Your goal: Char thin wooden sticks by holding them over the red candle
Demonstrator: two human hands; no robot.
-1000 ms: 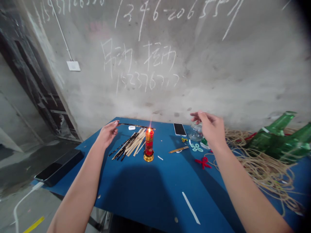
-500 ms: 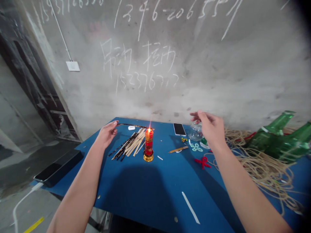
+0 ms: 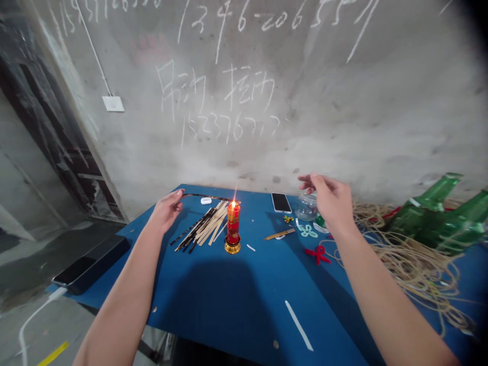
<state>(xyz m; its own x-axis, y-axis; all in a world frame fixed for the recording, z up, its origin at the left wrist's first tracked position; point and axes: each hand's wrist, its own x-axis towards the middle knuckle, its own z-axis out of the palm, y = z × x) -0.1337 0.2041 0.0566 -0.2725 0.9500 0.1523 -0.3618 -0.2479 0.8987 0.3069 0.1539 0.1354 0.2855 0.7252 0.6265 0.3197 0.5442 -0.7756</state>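
Note:
Between the fingertips of my left hand (image 3: 168,209) is one end of a thin, darkened wooden stick (image 3: 206,196). The stick runs to the right, and its far end is at the flame of a lit red candle (image 3: 233,223) on a gold base. Below the stick, beside the candle, lies a loose pile of flat sticks (image 3: 206,226), some pale and some blackened. My right hand (image 3: 331,195) is raised near a clear glass jar (image 3: 306,207), fingers loosely bent and apart, with nothing visible in them. It partly covers the jar.
On the blue table (image 3: 236,284) are a phone (image 3: 281,203), a short wooden strip (image 3: 280,234), a red twisted shape (image 3: 317,254) and a white strip (image 3: 299,325). Green bottles (image 3: 430,208) and tangled cord (image 3: 415,264) lie right. A black box (image 3: 91,264) with a cable sits left.
Almost nothing differs. The whole view has shifted very slightly; both hands, the stick and the burning candle keep their places relative to one another.

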